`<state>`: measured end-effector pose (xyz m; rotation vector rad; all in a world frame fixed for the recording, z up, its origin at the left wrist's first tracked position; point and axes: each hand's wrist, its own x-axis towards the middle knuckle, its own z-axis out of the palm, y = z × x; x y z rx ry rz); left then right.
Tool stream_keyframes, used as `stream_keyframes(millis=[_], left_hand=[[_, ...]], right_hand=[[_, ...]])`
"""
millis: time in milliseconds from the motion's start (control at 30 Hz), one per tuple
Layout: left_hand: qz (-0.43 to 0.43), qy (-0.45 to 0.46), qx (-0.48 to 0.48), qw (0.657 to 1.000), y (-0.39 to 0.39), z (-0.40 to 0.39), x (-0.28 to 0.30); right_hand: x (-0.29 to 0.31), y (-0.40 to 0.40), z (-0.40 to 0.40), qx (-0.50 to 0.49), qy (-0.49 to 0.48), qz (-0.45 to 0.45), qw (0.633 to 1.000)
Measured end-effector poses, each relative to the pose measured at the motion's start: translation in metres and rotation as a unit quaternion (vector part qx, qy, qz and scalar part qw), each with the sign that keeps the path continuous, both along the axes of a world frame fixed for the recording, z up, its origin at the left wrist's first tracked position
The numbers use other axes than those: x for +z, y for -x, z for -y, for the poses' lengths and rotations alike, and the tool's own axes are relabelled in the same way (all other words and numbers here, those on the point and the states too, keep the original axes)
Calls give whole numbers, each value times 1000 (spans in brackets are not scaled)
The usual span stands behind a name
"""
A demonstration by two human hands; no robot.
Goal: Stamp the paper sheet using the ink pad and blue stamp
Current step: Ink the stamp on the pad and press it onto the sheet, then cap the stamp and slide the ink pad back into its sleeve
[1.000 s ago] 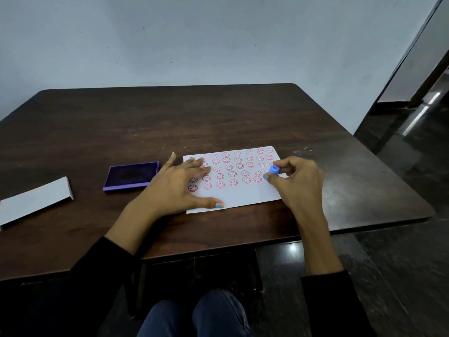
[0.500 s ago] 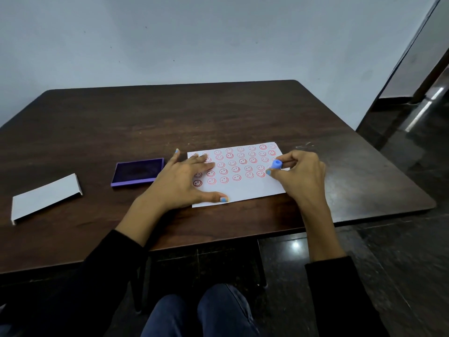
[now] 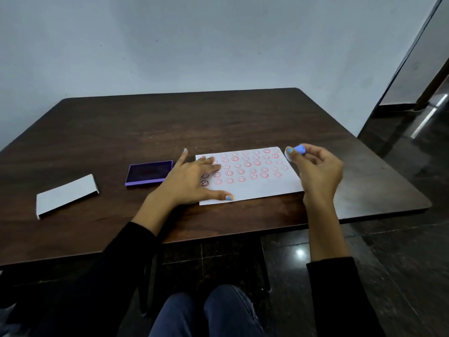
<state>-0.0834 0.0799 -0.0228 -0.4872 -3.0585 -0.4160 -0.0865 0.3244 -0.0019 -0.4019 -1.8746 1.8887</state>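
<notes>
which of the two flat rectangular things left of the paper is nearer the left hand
The purple ink pad, just beside the left hand; the white folded card lies farther left.

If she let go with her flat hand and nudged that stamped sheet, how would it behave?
The paper sheet looks thin and lies flat, so it would likely slide easily on the smooth table. Her left hand pressing on it suggests it shifts when stamped. Lifted by one edge, it would probably droop.
</notes>
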Motion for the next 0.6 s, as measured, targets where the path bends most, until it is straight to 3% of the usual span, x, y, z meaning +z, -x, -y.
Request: stream_keyframes(millis=[167, 300, 400, 600], left_hand=[[-9, -43, 19, 999, -10, 8, 6], [-59, -59, 76, 994, -26, 43, 8], [-45, -43, 112, 992, -36, 65, 5], [-77, -38, 104, 991, -37, 61, -1]], right_hand=[[8, 0, 1, 25, 101, -28, 994], [10, -1, 4, 43, 123, -44, 990], [13, -1, 12, 57, 125, -45, 989], [19, -2, 36, 95, 119, -37, 988]])
